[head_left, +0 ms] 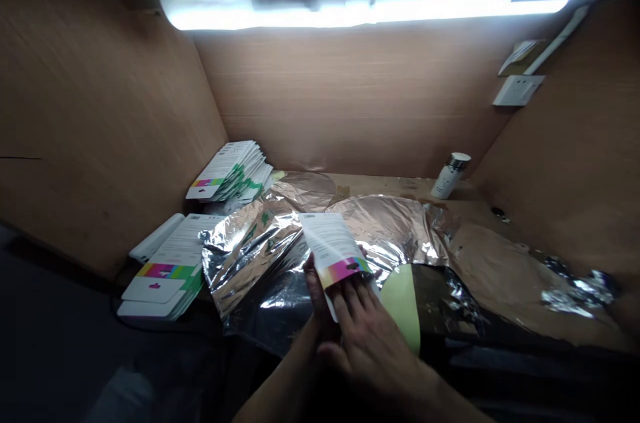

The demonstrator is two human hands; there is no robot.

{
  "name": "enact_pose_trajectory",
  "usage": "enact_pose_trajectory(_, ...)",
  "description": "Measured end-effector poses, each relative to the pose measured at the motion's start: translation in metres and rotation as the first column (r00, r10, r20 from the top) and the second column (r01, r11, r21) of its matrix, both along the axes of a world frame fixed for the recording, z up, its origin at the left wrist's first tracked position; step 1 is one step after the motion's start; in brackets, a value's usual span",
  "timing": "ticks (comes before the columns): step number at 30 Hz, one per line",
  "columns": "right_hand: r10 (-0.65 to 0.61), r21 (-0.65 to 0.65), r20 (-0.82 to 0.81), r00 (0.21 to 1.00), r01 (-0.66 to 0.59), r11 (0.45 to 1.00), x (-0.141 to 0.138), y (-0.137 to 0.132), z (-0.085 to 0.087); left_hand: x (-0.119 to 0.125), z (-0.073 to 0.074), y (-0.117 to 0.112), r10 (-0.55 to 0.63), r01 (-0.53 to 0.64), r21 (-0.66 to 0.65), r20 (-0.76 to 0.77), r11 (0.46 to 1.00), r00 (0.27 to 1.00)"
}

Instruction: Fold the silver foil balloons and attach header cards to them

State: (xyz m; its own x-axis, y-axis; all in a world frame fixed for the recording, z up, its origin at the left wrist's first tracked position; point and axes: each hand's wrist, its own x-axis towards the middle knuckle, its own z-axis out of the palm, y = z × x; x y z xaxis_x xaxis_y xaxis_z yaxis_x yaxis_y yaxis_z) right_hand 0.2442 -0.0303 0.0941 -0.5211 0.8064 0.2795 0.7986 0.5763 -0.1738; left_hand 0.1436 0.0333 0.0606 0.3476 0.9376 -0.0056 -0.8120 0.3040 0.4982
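"What have you got in the hands on my feed?"

"A white printed card (333, 243) with a rainbow band, held up over crumpled silver foil (250, 256). The left hand (317, 296) has its grip closed on the card's left edge. The right hand (370, 356) lies across the card's lower end, its grip closed there too, pressing on the band."

"What's around that card?"

"Left of it, a fanned stack of matching cards (167, 276), with a second stack (230, 173) farther back. Just right of it, a pale green sheet (403, 303). Well beyond it, a white bottle (451, 176) stands on the wooden surface (385, 186)."

"How should that hold be done well?"

"I'd keep both grips flat on the card's edges, so it doesn't bend or snag the foil."
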Motion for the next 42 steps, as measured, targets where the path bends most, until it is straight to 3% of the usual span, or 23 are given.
enact_pose_trajectory(2,-0.077,-0.078,0.073,0.994,0.082,0.994,0.005,0.006,0.003,0.004,-0.002,-0.003,-0.018,0.019,0.007,-0.069,1.000,0.997)
enact_pose_trajectory(4,-0.130,-0.128,0.100,0.987,0.142,0.982,0.010,0.007,-0.006,-0.001,-0.006,-0.004,0.039,-0.017,0.082,-0.284,0.996,0.958)
enact_pose_trajectory(7,-0.170,-0.179,0.055,0.984,0.177,0.968,0.014,-0.007,-0.039,-0.027,-0.016,-0.003,0.216,-0.036,0.294,-0.607,0.955,0.764)
enact_pose_trajectory(10,-0.113,-0.209,-0.002,0.994,0.110,0.972,0.022,-0.031,-0.065,-0.052,-0.032,-0.002,0.290,0.278,0.487,-0.796,0.828,0.531)
enact_pose_trajectory(12,0.033,-0.208,-0.110,0.993,-0.056,0.977,0.036,-0.044,-0.069,-0.060,-0.041,-0.003,0.378,0.481,0.531,-0.843,0.698,0.382)
enact_pose_trajectory(13,0.096,-0.181,-0.170,0.981,-0.127,0.975,0.046,-0.047,-0.068,-0.061,-0.045,-0.004,0.406,0.521,0.534,-0.845,0.666,0.347)
enact_pose_trajectory(15,0.148,-0.122,-0.227,0.962,-0.179,0.976,0.067,-0.048,-0.066,-0.062,-0.047,-0.007,0.426,0.530,0.540,-0.842,0.654,0.333)
enact_pose_trajectory(17,0.123,-0.111,-0.200,0.972,-0.147,0.983,0.086,-0.044,-0.071,-0.064,-0.046,-0.012,0.399,0.546,0.538,-0.843,0.642,0.361)
enact_pose_trajectory(21,0.104,-0.147,-0.230,0.967,-0.141,0.979,0.105,-0.036,-0.093,-0.076,-0.042,-0.025,0.378,0.654,0.531,-0.846,0.539,0.376)
enact_pose_trajectory(23,0.072,-0.150,-0.287,0.955,-0.118,0.982,0.104,-0.033,-0.099,-0.080,-0.044,-0.031,0.381,0.624,0.543,-0.840,0.563,0.387)
enact_pose_trajectory(26,-0.081,-0.175,-0.400,0.913,0.011,0.984,0.093,-0.029,-0.094,-0.075,-0.047,-0.038,0.386,0.468,0.548,-0.831,0.693,0.401)
enact_pose_trajectory(28,-0.225,-0.209,-0.452,0.863,0.142,0.968,0.082,-0.024,-0.087,-0.068,-0.047,-0.041,0.425,0.409,0.537,-0.840,0.737,0.338)
enact_pose_trajectory(32,-0.405,-0.260,-0.400,0.822,0.322,0.910,0.068,-0.017,-0.077,-0.058,-0.046,-0.043,0.554,0.487,0.529,-0.826,0.695,0.105)
enact_pose_trajectory(34,-0.431,-0.278,-0.341,0.835,0.348,0.895,0.065,-0.015,-0.074,-0.057,-0.047,-0.043,0.596,0.512,0.529,-0.802,0.676,0.042)
enact_pose_trajectory(42,-0.492,-0.324,-0.262,0.830,0.404,0.855,0.059,-0.008,-0.076,-0.053,-0.053,-0.033,0.657,0.507,0.568,-0.754,0.648,0.003)
